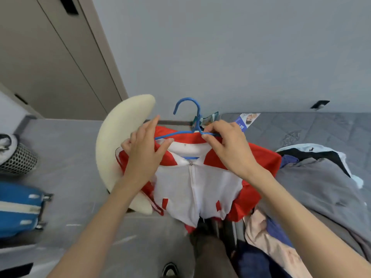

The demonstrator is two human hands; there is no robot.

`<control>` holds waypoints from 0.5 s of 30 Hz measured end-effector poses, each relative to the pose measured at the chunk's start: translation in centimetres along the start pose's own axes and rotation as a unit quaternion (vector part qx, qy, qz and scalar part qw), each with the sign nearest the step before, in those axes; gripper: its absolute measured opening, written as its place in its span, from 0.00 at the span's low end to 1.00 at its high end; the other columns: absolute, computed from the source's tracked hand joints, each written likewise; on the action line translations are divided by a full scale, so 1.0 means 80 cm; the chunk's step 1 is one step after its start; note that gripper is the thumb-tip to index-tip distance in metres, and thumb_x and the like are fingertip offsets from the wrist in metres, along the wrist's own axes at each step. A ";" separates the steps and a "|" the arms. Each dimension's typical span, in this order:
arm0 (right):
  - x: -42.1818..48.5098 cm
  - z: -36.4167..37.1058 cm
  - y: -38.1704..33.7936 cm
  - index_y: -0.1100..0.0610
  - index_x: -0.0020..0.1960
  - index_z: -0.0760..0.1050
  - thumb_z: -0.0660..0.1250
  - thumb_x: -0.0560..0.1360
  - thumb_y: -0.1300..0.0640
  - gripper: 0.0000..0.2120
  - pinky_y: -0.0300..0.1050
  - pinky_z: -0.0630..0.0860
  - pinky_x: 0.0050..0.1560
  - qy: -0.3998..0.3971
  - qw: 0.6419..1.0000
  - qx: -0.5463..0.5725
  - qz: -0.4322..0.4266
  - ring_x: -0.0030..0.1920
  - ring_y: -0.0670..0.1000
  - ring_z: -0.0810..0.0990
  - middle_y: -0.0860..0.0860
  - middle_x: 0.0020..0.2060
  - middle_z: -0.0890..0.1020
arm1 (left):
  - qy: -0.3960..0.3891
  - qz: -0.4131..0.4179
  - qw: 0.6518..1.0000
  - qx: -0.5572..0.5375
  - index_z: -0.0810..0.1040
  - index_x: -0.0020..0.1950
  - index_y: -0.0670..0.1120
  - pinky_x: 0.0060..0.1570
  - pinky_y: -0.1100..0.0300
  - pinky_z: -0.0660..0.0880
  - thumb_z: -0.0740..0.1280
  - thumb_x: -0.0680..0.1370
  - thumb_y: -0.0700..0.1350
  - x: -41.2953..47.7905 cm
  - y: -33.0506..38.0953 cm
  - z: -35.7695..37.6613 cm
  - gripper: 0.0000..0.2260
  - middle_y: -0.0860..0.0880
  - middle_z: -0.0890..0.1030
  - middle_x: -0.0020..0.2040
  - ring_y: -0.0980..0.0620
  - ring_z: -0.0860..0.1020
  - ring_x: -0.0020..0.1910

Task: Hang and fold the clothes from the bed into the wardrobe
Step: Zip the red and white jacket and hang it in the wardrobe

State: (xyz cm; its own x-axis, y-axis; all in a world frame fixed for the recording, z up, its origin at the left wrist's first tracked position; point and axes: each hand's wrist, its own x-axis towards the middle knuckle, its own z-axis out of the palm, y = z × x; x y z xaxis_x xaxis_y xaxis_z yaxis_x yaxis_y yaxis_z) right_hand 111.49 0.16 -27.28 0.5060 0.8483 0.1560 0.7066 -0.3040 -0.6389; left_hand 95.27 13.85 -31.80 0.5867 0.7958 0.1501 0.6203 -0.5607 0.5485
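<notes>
The red-and-white zip jacket (pixel 192 187) hangs in front of the person, between a cream chair back (pixel 120 141) and the edge of the bed (pixel 301 125), with a blue hanger (pixel 178 134) at its neck; the right hand (pixel 228 149) pinches the hanger's wire with curled fingers just right of the hook; the left hand (pixel 144 151) lies on the red left shoulder with fingers nearly straight and spread, and I cannot tell whether it grasps any cloth. The main risk, as I judge it, is the left side; the wire arm there shows bare above the collar, so the shoulder looks unseated and the jacket could slide off the thin wire once lifted; the right sleeve is bunched and may pull the weight sideways; paper tags (pixel 208 118) by the hook could snag. Room is tight: the chair touches or nearly touches the left sleeve; a grey garment (pixel 313 189) and a pink one (pixel 259 227) lie heaped close on the right, where the hem could drag; open floor (pixel 76 177) lies to the left, bounded by a blue suitcase (pixel 18 205) and a mesh bin (pixel 20 161); beige doors (pixel 50 57) stand beyond.
</notes>
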 end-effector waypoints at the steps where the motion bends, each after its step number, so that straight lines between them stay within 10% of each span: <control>1: -0.018 -0.007 -0.014 0.55 0.49 0.77 0.65 0.78 0.54 0.05 0.57 0.69 0.56 0.000 1.000 -0.004 -0.003 0.47 0.55 0.74 0.48 0.44 0.79 | -0.007 0.008 1.000 -0.002 0.62 0.73 0.59 0.57 0.56 0.54 0.61 0.78 0.59 -0.015 -0.001 -0.019 0.24 0.54 0.70 0.68 0.50 0.66 0.66; 15: -0.202 -0.105 -0.123 0.50 0.53 0.69 0.59 0.81 0.50 0.05 0.48 0.71 0.44 -0.018 0.997 -0.025 -0.068 0.44 0.50 0.72 0.45 0.50 0.70 | -0.010 0.096 0.990 -0.099 0.83 0.56 0.49 0.60 0.46 0.70 0.63 0.81 0.44 -0.188 0.071 -0.171 0.10 0.50 0.81 0.51 0.50 0.76 0.55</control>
State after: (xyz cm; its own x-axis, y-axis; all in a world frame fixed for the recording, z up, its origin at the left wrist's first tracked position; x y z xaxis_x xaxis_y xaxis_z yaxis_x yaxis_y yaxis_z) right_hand 100.54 -14.17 -17.17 0.3856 0.8982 0.2112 0.7921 -0.2048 -0.5750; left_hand 82.86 1.77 -19.69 0.6959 0.6724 0.2522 0.3830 -0.6446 0.6617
